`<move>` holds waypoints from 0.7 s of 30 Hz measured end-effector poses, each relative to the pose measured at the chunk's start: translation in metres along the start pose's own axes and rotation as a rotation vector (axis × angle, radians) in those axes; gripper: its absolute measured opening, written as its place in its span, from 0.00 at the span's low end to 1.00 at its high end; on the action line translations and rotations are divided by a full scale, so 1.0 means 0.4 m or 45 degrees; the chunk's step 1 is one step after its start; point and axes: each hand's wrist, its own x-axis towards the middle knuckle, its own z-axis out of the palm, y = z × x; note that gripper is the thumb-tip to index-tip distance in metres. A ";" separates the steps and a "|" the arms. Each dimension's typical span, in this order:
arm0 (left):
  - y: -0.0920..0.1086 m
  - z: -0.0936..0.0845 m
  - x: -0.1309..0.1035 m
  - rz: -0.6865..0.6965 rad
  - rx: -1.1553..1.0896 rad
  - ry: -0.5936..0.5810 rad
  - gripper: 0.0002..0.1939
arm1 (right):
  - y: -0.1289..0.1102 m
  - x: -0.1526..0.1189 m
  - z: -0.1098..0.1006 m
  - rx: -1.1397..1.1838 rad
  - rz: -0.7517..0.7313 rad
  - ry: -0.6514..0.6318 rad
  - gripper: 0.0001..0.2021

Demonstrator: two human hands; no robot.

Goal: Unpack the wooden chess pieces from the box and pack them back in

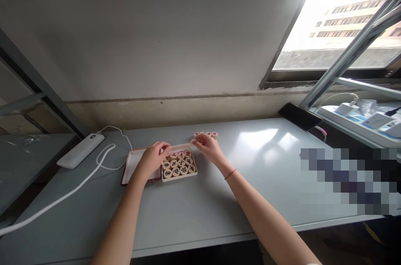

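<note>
A small open box (180,178) holds rows of round xiangqi pieces (184,170) marked with black and red characters. Its hinged lid (134,158) lies open to the left, with a white inside. My left hand (153,158) is over the lid and the box's back left corner, fingers curled; what they grip, if anything, is hidden. Just beyond the box's right back corner, my right hand (209,147) pinches a red-marked xiangqi piece (192,142). Behind its fingers stands a short row of red-marked pieces (214,134), partly covered.
On the grey desk (188,210), a white power bank (80,151) and a white cable (65,198) lie to the left. At the back right a dark phone (300,117) leans near a power strip (354,121) with plugs. Metal frame bars rise at both sides.
</note>
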 end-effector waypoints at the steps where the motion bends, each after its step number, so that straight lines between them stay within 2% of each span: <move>1: -0.007 -0.002 0.001 -0.002 0.093 -0.002 0.17 | 0.015 0.008 -0.008 -0.093 0.048 0.022 0.08; 4: -0.024 0.000 0.007 0.004 0.241 -0.022 0.18 | 0.044 0.020 -0.026 -0.282 0.123 -0.002 0.07; 8: -0.038 0.012 0.012 0.009 0.254 -0.053 0.18 | 0.049 0.021 -0.038 -0.430 0.086 -0.038 0.09; 12: -0.042 0.019 0.009 -0.027 0.262 -0.076 0.17 | 0.044 0.019 -0.046 -0.488 0.012 -0.127 0.10; 21: -0.030 0.018 0.002 -0.147 0.297 -0.118 0.16 | 0.035 0.015 -0.047 -0.521 0.031 -0.224 0.15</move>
